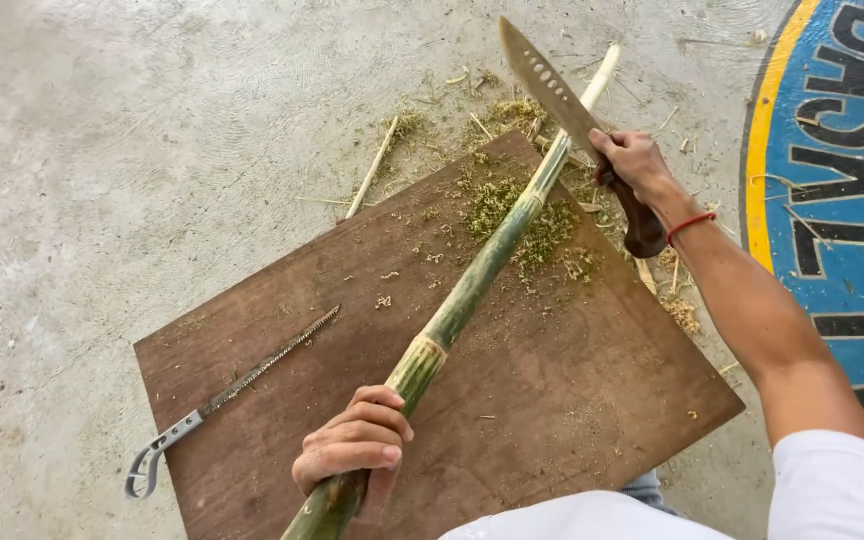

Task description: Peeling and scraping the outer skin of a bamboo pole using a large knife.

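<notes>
A long green bamboo pole [472, 285] runs diagonally across a brown wooden board [572, 390], its far tip pale and stripped. My left hand [354, 448] grips the pole near its lower end. My right hand [632, 160] holds a machete [550, 85] by its dark wooden handle; the blade, with a row of holes, points up and left and lies against the pole's far part. A red band is on my right wrist.
A small hand saw [232, 392] with a metal handle lies on the board's left side. Green shavings [522, 220] cover the board's far corner and the concrete floor. A thin stick [372, 168] lies beyond. A blue and yellow painted floor marking [842, 150] is at right.
</notes>
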